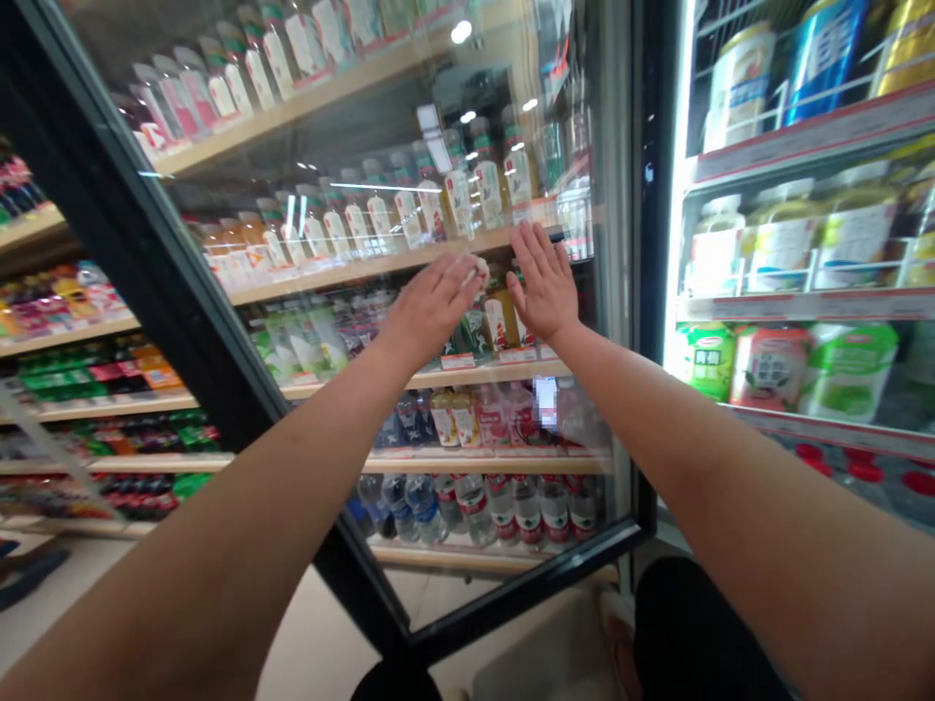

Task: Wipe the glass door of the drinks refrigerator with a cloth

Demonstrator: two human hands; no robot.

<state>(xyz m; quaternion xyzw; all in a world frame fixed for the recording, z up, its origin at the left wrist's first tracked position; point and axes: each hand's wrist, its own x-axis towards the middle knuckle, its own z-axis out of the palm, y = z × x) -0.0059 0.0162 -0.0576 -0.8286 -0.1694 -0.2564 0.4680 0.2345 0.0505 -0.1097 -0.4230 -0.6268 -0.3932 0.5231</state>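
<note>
My left hand [430, 304] is against the glass door [314, 117], its fingers bent over a crumpled whitish cloth [478, 275]. Only a small bit of the cloth shows beside the fingertips; the hand hides the rest. To the right of it, my right hand [544, 282] lies flat on the same pane with its fingers stretched out and holds nothing. The door's dark frame [241, 380] slants down the left side and meets the lower rail [533, 584]. Bottles on shelves and ceiling lights show through or on the glass.
On the right an open lit cooler holds drink bottles [781, 239] and cans [825, 58] on wire-fronted shelves. Left of the door frame stand shelves of coloured drinks [94, 365]. Pale floor tiles [307, 623] lie below, with my dark-clothed knee [701, 633] near the cooler.
</note>
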